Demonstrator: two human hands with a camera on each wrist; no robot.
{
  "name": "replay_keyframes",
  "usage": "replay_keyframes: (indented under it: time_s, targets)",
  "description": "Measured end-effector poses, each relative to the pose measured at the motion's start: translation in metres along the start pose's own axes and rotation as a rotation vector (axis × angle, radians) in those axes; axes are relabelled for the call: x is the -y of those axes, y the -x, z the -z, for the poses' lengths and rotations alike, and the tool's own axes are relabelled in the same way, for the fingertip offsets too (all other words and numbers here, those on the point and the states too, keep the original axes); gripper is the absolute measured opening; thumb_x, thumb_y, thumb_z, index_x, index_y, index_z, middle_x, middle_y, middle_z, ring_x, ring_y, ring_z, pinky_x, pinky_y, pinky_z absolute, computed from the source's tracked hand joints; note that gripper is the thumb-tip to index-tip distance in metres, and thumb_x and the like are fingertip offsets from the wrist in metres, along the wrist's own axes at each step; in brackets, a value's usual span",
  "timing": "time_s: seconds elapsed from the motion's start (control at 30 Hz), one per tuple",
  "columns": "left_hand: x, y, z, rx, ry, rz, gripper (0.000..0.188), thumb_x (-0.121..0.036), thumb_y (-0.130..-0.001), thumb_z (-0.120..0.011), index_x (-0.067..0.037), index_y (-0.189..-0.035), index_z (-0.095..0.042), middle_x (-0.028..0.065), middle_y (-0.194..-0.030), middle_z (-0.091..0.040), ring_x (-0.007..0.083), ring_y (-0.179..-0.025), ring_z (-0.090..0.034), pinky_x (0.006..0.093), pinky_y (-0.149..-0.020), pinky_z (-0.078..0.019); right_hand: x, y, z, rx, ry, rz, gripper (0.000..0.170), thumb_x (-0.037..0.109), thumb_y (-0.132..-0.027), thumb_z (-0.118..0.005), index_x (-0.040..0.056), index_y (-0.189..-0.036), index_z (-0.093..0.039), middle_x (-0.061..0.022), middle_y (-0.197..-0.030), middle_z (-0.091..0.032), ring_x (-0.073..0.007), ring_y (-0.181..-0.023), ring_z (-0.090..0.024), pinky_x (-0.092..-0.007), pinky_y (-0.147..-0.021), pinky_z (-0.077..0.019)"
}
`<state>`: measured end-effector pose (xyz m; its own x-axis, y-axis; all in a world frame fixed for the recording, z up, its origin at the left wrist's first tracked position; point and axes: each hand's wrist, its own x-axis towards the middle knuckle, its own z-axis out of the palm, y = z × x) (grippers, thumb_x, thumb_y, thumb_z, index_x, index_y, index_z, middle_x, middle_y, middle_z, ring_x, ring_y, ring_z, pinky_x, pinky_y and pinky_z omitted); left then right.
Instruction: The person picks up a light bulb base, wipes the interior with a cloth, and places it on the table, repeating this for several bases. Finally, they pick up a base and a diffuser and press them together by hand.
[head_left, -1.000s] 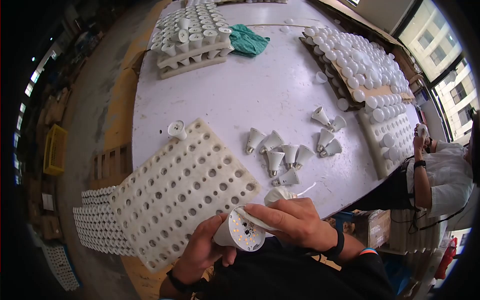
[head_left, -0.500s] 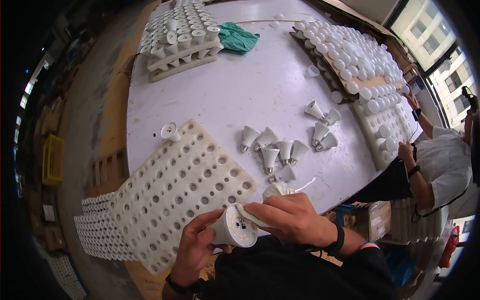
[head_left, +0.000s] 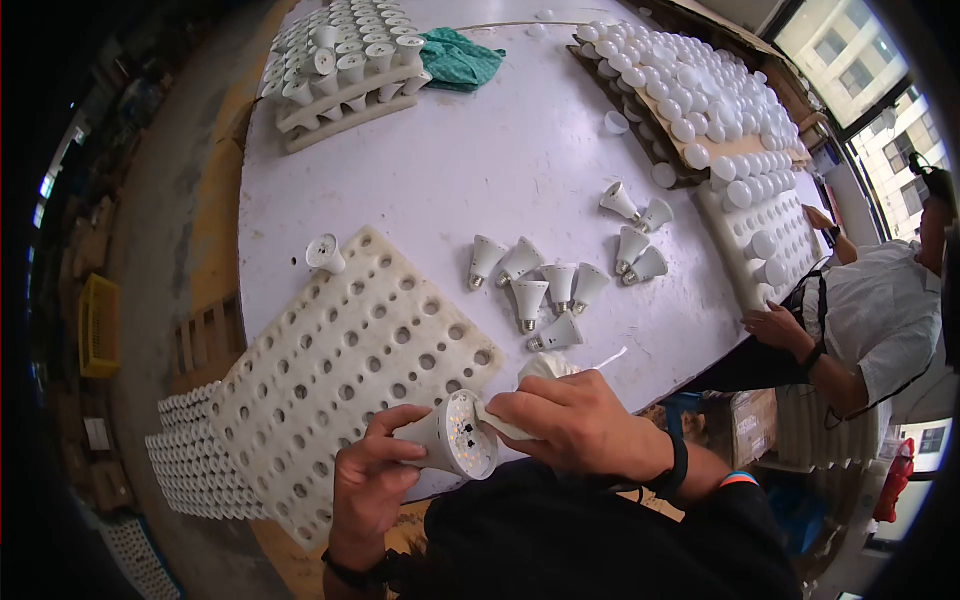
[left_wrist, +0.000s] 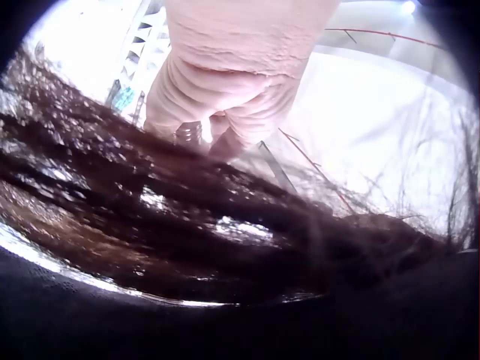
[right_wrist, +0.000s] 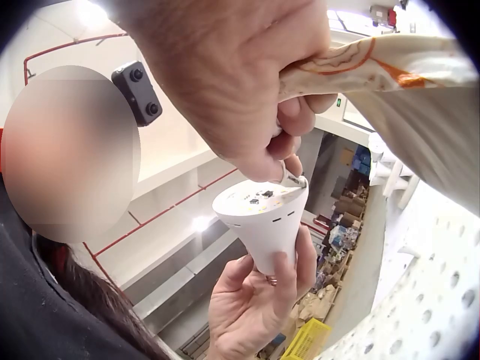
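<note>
In the head view my left hand (head_left: 372,480) grips a white LED bulb body (head_left: 428,440) that has no dome, its open end with the chip board facing right. My right hand (head_left: 585,425) pinches a whitish cloth (head_left: 548,366) and presses a fold of it on the bulb's rim. From the right wrist view, the cloth (right_wrist: 420,64) shows orange marks, and fingertips meet the rim of the bulb body (right_wrist: 262,225); the left hand (right_wrist: 255,304) holds it from below, near the screw base. Dark hair covers much of the left wrist view, below the left hand (left_wrist: 232,67).
A white holed foam tray (head_left: 340,380) lies before me, one bulb body (head_left: 324,254) by its far corner. Several bulb bodies (head_left: 560,285) lie mid-table. Filled trays (head_left: 350,95), a green cloth (head_left: 460,60) and white domes (head_left: 690,90) stand further back. Another person (head_left: 880,310) works at right.
The bulb body has turned in my left hand, its open end now facing more to the right. The cloth stays at its rim. The other person's hands have moved to the foam tray there.
</note>
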<state>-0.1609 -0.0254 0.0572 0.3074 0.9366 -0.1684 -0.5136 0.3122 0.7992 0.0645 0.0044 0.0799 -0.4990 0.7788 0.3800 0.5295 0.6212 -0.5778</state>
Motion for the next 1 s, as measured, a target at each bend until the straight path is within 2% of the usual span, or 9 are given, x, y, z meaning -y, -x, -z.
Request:
replay_keyframes:
  time_s: [0.2, 0.27, 0.57, 0.7, 0.77, 0.8, 0.87, 0.9, 1.0]
  targets:
    - [-0.001, -0.003, 0.001, -0.036, -0.162, -0.098, 0.017, 0.007, -0.061, -0.051, -0.001, -0.071, -0.063, 0.018, -0.114, -0.048, 0.0268, -0.107, -0.049, 0.0364, -0.091, -0.0376, 0.001, 0.001, -0.001, 0.045, -0.03, -0.042, 0.027, 0.015, -0.066, -0.069, 0.0079, -0.083, -0.05, -0.0033, -0.065, -0.047, -0.0204, -0.049, -0.053, -0.0301, -0.04, -0.0416]
    - [0.002, -0.005, 0.0, -0.026, -0.166, -0.183, 0.019, 0.011, -0.058, -0.05, -0.002, -0.065, -0.062, 0.0139, -0.109, -0.05, 0.0286, -0.106, -0.05, 0.0371, -0.089, -0.0395, 0.0, 0.0, -0.001, 0.041, -0.076, -0.054, 0.023, 0.017, -0.068, -0.069, 0.008, -0.08, -0.051, -0.0033, -0.065, -0.048, -0.0208, -0.05, -0.053, -0.0302, -0.041, -0.0421]
    - [0.011, -0.008, 0.012, 0.043, -0.345, -0.366, 0.022, 0.01, -0.057, -0.069, -0.009, -0.056, -0.058, 0.0042, -0.096, -0.053, 0.0279, -0.105, -0.051, 0.0387, -0.087, -0.0424, 0.0, -0.001, -0.002, 0.067, -0.323, -0.195, 0.016, 0.016, -0.072, -0.065, 0.0048, -0.077, -0.055, -0.007, -0.064, -0.053, -0.0253, -0.054, -0.055, -0.0331, -0.045, -0.0439]
    - [0.018, -0.012, 0.016, 0.039, -0.273, -0.382, 0.025, 0.013, -0.057, -0.067, -0.01, -0.055, -0.057, 0.003, -0.097, -0.053, 0.0278, -0.105, -0.051, 0.0395, -0.086, -0.043, -0.002, -0.005, 0.001, 0.089, -0.451, -0.268, 0.015, 0.015, -0.073, -0.065, 0.0035, -0.077, -0.057, -0.0095, -0.066, -0.056, -0.0271, -0.056, -0.056, -0.033, -0.049, -0.0442]
    - [0.022, -0.019, 0.015, 0.074, -0.149, -0.411, 0.024, 0.012, -0.062, -0.063, -0.011, -0.069, -0.061, 0.0033, -0.101, -0.052, 0.0255, -0.105, -0.051, 0.0376, -0.087, -0.0442, -0.004, -0.007, 0.004, 0.131, -0.531, -0.381, 0.014, 0.015, -0.074, -0.064, 0.0028, -0.078, -0.059, -0.0109, -0.066, -0.057, -0.0272, -0.056, -0.055, -0.0315, -0.051, -0.044]
    - [0.023, -0.026, 0.014, 0.073, -0.152, -0.422, 0.024, 0.012, -0.062, -0.063, -0.011, -0.069, -0.061, 0.0033, -0.101, -0.052, 0.0255, -0.105, -0.051, 0.0376, -0.087, -0.0442, -0.006, -0.008, 0.006, 0.132, -0.529, -0.37, 0.014, 0.015, -0.074, -0.064, 0.0028, -0.078, -0.059, -0.0109, -0.066, -0.057, -0.0272, -0.056, -0.055, -0.0315, -0.051, -0.044]
    - [0.023, -0.041, 0.013, -0.18, 0.214, -0.109, 0.031, 0.005, -0.07, -0.058, -0.01, -0.097, -0.057, 0.0052, -0.107, -0.051, 0.0218, -0.104, -0.051, 0.0335, -0.087, -0.0458, -0.009, -0.01, 0.009, 0.101, -0.501, -0.476, 0.013, 0.014, -0.075, -0.064, 0.0024, -0.08, -0.061, -0.0109, -0.067, -0.058, -0.0255, -0.056, -0.055, -0.0296, -0.052, -0.0439]
    - [0.026, -0.052, 0.023, -0.126, 0.202, -0.04, 0.04, -0.005, -0.079, -0.052, -0.004, -0.118, -0.044, 0.0087, -0.112, -0.05, 0.0197, -0.103, -0.051, 0.0301, -0.086, -0.0471, -0.01, -0.009, 0.01, 0.052, -0.508, -0.494, 0.012, 0.014, -0.077, -0.064, 0.0031, -0.082, -0.062, -0.0099, -0.066, -0.059, -0.0219, -0.056, -0.056, -0.0284, -0.053, -0.0443]
    - [0.042, -0.091, 0.038, -0.22, 0.214, 0.117, 0.038, -0.015, -0.088, -0.045, 0.003, -0.122, -0.038, 0.0119, -0.113, -0.05, 0.0209, -0.101, -0.054, 0.0299, -0.082, -0.0487, -0.021, -0.004, 0.006, 0.003, -0.515, -0.571, 0.016, 0.018, -0.081, -0.062, 0.0045, -0.09, -0.061, -0.0097, -0.075, -0.061, -0.0182, -0.063, -0.059, -0.027, -0.057, -0.0454]
